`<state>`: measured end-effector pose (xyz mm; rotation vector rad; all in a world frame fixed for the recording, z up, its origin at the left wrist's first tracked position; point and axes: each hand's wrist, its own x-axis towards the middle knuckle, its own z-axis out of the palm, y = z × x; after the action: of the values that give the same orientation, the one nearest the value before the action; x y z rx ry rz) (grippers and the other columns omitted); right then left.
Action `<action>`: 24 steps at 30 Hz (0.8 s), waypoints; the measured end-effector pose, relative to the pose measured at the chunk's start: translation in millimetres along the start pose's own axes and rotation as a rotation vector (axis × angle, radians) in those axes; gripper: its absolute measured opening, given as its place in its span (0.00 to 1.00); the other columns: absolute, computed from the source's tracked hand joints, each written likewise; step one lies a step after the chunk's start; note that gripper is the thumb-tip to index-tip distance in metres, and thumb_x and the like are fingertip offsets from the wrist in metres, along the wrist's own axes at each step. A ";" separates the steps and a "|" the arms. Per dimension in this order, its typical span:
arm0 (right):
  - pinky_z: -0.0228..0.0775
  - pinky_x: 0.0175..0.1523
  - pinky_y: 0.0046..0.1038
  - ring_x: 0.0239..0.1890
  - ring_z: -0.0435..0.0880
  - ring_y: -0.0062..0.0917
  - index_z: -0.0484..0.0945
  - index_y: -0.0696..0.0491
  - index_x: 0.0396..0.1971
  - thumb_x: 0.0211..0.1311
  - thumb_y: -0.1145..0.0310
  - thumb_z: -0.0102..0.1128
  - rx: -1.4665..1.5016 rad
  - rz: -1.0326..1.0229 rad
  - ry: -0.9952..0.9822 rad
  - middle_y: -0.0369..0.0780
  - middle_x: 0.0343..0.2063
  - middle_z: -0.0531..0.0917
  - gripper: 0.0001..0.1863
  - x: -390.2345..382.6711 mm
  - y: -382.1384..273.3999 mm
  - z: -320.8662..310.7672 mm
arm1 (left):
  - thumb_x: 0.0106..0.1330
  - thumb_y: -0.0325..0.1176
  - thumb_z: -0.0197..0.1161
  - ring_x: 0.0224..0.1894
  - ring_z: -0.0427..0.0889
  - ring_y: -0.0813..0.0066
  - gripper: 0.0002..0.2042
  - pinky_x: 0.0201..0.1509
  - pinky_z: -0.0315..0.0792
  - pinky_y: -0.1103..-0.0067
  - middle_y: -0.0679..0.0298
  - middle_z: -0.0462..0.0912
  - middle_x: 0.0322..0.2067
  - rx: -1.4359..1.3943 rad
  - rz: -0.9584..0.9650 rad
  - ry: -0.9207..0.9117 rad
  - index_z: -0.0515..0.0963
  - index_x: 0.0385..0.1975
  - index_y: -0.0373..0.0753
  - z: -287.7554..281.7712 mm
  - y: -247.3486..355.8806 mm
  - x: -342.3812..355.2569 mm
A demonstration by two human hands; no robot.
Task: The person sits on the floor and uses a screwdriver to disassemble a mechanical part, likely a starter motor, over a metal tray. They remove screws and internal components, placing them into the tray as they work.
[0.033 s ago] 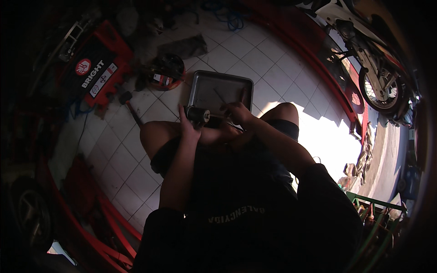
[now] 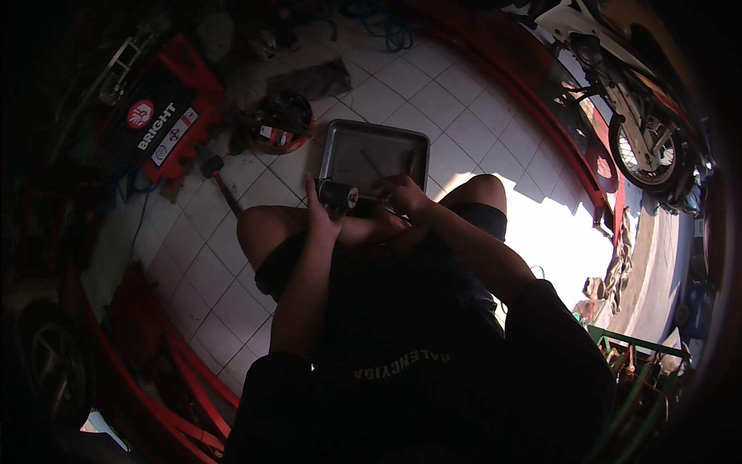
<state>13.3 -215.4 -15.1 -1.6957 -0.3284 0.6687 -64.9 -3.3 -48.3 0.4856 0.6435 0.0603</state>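
My left hand (image 2: 320,214) is wrapped around a dark cylindrical part (image 2: 338,195) with a pale round metal end facing right. The thumb stands up along its left side. Just right of that end is my right hand (image 2: 403,193), its fingers bent together close to the part. Whatever they pinch is too dark to make out. Beyond both hands lies a grey metal tray (image 2: 379,126) on the floor. A thin rod (image 2: 371,163) and a reddish handle-like piece (image 2: 414,164) rest in it.
I sit cross-legged on white floor tiles (image 2: 224,282). A hammer (image 2: 222,184) leans by my left knee. A round red container (image 2: 282,139) with things in it stands left of the tray, near a red-and-black case (image 2: 166,116). A motorcycle wheel (image 2: 648,155) is at far right.
My right hand has shifted slightly left, closer to the cylindrical part's pale end. My left hand holds the part in nearly the same place.
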 end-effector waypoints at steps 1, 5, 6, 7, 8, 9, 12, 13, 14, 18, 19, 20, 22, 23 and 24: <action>0.78 0.45 0.33 0.42 0.85 0.35 0.81 0.59 0.51 0.65 0.59 0.61 -0.191 -0.272 -0.024 0.48 0.39 0.85 0.22 -1.6 -0.5 2.7 | 0.67 0.65 0.56 0.41 0.84 0.67 0.28 0.40 0.81 0.70 0.63 0.82 0.38 0.035 0.013 -0.024 0.76 0.46 0.43 1.3 -4.0 3.4; 0.77 0.48 0.37 0.43 0.85 0.47 0.83 0.61 0.42 0.60 0.52 0.67 -0.452 -0.172 0.016 0.55 0.39 0.85 0.25 -38.8 -77.1 35.9 | 0.69 0.63 0.56 0.40 0.84 0.72 0.26 0.34 0.79 0.76 0.66 0.82 0.38 0.158 0.119 -0.108 0.76 0.47 0.43 -13.0 -10.8 9.5; 0.78 0.48 0.39 0.43 0.86 0.46 0.84 0.62 0.39 0.52 0.48 0.72 -0.394 -0.133 0.102 0.54 0.36 0.86 0.29 -42.0 -78.5 43.5 | 0.69 0.62 0.55 0.40 0.84 0.73 0.26 0.33 0.78 0.77 0.66 0.82 0.38 0.188 0.127 -0.127 0.76 0.47 0.43 -11.8 -12.2 10.1; 0.78 0.48 0.40 0.42 0.87 0.46 0.84 0.62 0.40 0.51 0.48 0.73 -0.416 -0.133 0.128 0.54 0.35 0.86 0.30 -41.6 -75.1 46.4 | 0.70 0.62 0.55 0.39 0.84 0.74 0.26 0.32 0.78 0.77 0.67 0.82 0.38 0.217 0.135 -0.146 0.76 0.48 0.44 -11.0 -13.7 10.5; 0.78 0.47 0.40 0.41 0.87 0.47 0.84 0.61 0.40 0.50 0.47 0.73 -0.439 -0.132 0.153 0.54 0.34 0.86 0.30 -40.2 -68.3 48.7 | 0.70 0.62 0.54 0.39 0.84 0.75 0.26 0.31 0.77 0.78 0.67 0.82 0.38 0.247 0.144 -0.163 0.76 0.48 0.44 -10.5 -14.9 10.6; 0.79 0.47 0.40 0.40 0.87 0.47 0.84 0.61 0.40 0.49 0.46 0.74 -0.460 -0.131 0.173 0.54 0.33 0.86 0.31 -39.3 -64.4 51.1 | 0.70 0.62 0.54 0.39 0.84 0.75 0.25 0.32 0.78 0.78 0.67 0.82 0.38 0.254 0.141 -0.143 0.76 0.48 0.44 -10.9 -14.5 9.1; 0.79 0.45 0.41 0.38 0.86 0.48 0.85 0.61 0.37 0.47 0.45 0.75 -0.517 -0.137 0.159 0.54 0.31 0.86 0.31 -35.5 -58.9 52.0 | 0.70 0.63 0.53 0.39 0.84 0.74 0.26 0.34 0.78 0.77 0.68 0.82 0.38 0.278 0.129 -0.091 0.76 0.48 0.45 -12.7 -13.4 6.5; 0.79 0.45 0.41 0.37 0.86 0.49 0.85 0.61 0.36 0.46 0.45 0.75 -0.540 -0.136 0.152 0.54 0.31 0.86 0.31 -34.3 -58.9 51.9 | 0.70 0.63 0.53 0.39 0.84 0.74 0.26 0.35 0.78 0.77 0.68 0.82 0.38 0.288 0.121 -0.080 0.76 0.49 0.45 -13.6 -13.2 7.1; 0.79 0.44 0.41 0.36 0.86 0.49 0.85 0.61 0.35 0.46 0.45 0.75 -0.564 -0.134 0.146 0.54 0.30 0.86 0.31 -33.1 -58.9 51.4 | 0.70 0.63 0.53 0.39 0.84 0.74 0.26 0.36 0.78 0.77 0.68 0.82 0.39 0.297 0.113 -0.070 0.76 0.49 0.45 -14.3 -13.0 7.9; 0.80 0.43 0.40 0.34 0.86 0.48 0.85 0.61 0.32 0.44 0.46 0.75 -0.575 -0.153 0.188 0.53 0.28 0.85 0.30 -31.7 -49.8 48.1 | 0.68 0.63 0.57 0.38 0.83 0.74 0.27 0.38 0.78 0.75 0.67 0.82 0.38 0.215 0.071 -0.008 0.77 0.47 0.43 -7.1 -18.0 10.2; 0.80 0.43 0.40 0.34 0.87 0.48 0.85 0.61 0.32 0.44 0.46 0.75 -0.542 -0.162 0.205 0.53 0.28 0.85 0.29 -32.3 -49.3 46.1 | 0.67 0.62 0.59 0.38 0.83 0.75 0.26 0.38 0.78 0.75 0.67 0.82 0.37 0.211 0.065 0.005 0.78 0.45 0.42 -6.3 -18.2 10.5; 0.80 0.43 0.40 0.34 0.87 0.47 0.85 0.61 0.32 0.44 0.46 0.75 -0.509 -0.171 0.222 0.53 0.28 0.85 0.29 -33.1 -49.4 44.2 | 0.67 0.61 0.61 0.37 0.82 0.76 0.25 0.37 0.77 0.74 0.68 0.82 0.36 0.207 0.060 0.018 0.79 0.43 0.41 -5.4 -18.1 11.0; 0.80 0.43 0.39 0.34 0.87 0.45 0.85 0.61 0.32 0.44 0.47 0.75 -0.465 -0.183 0.246 0.52 0.28 0.86 0.29 -35.6 -52.6 42.3 | 0.66 0.63 0.59 0.38 0.83 0.72 0.27 0.40 0.79 0.73 0.65 0.82 0.36 0.254 0.070 -0.003 0.77 0.45 0.43 -10.8 -20.0 15.7; 0.80 0.43 0.38 0.33 0.88 0.43 0.85 0.61 0.31 0.44 0.48 0.75 -0.453 -0.186 0.256 0.52 0.28 0.86 0.28 -36.8 -54.6 41.7 | 0.65 0.65 0.58 0.38 0.84 0.70 0.28 0.41 0.81 0.72 0.64 0.82 0.37 0.277 0.076 -0.013 0.76 0.47 0.44 -13.9 -19.4 18.2; 0.80 0.43 0.37 0.33 0.88 0.42 0.85 0.61 0.31 0.43 0.48 0.76 -0.444 -0.185 0.274 0.51 0.27 0.86 0.28 -39.0 -56.2 37.7 | 0.64 0.65 0.60 0.38 0.83 0.69 0.28 0.40 0.80 0.71 0.64 0.82 0.35 0.122 0.041 0.062 0.77 0.44 0.43 -9.1 -15.4 18.3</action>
<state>-32.1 -193.5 44.6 -2.1180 -0.4543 0.2278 -57.1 -9.5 -71.9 0.6167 0.7007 0.0755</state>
